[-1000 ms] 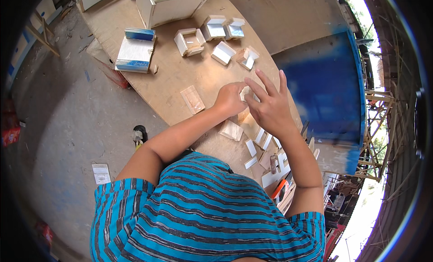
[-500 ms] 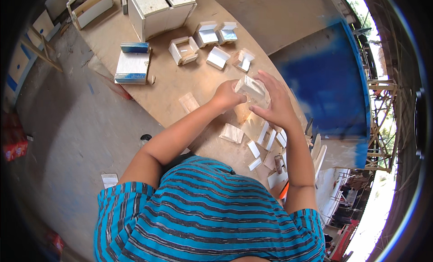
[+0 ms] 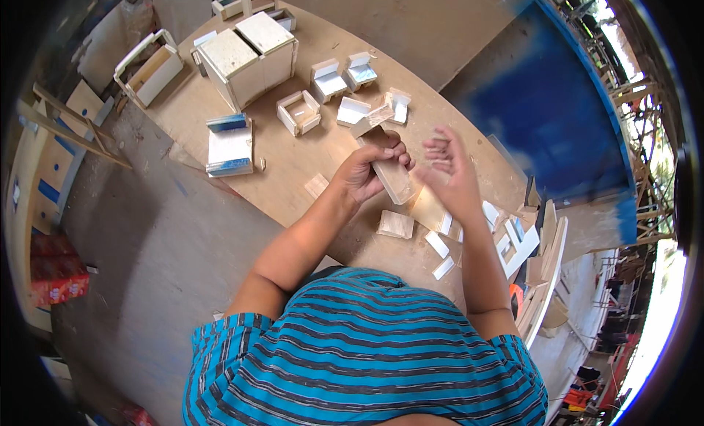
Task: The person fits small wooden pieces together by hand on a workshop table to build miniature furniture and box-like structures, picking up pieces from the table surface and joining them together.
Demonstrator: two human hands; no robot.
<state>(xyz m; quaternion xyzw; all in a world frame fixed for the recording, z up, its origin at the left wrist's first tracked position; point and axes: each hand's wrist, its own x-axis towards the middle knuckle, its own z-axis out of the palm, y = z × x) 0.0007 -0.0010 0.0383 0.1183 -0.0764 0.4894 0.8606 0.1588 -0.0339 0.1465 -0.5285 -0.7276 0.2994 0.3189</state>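
Note:
My left hand (image 3: pixel 367 171) is closed around a small wooden piece (image 3: pixel 397 185) made of pale boards. One board slants down beyond my fingers, and a short end (image 3: pixel 374 120) sticks out above them. Part of the piece is hidden by the hand. My right hand (image 3: pixel 449 168) hovers just to the right, apart from the piece, its loosely bent fingers somewhat blurred and nothing visible in them. Below the hands, a wooden block (image 3: pixel 396 224) lies on the table (image 3: pixel 301 195). Behind them stand small white-topped wooden chairs (image 3: pixel 330 81).
A miniature cabinet (image 3: pixel 246 59), a square open frame (image 3: pixel 299 114) and a small blue-and-white bed (image 3: pixel 230 146) stand on the table's far left. White strips (image 3: pixel 438 243) lie at the right near my forearm. A blue-painted panel (image 3: pixel 543 111) rises beyond the right edge.
The wooden piece has turned in my left hand, one board now pointing down toward me. My right hand has drawn away from it. The whole view has shifted slightly.

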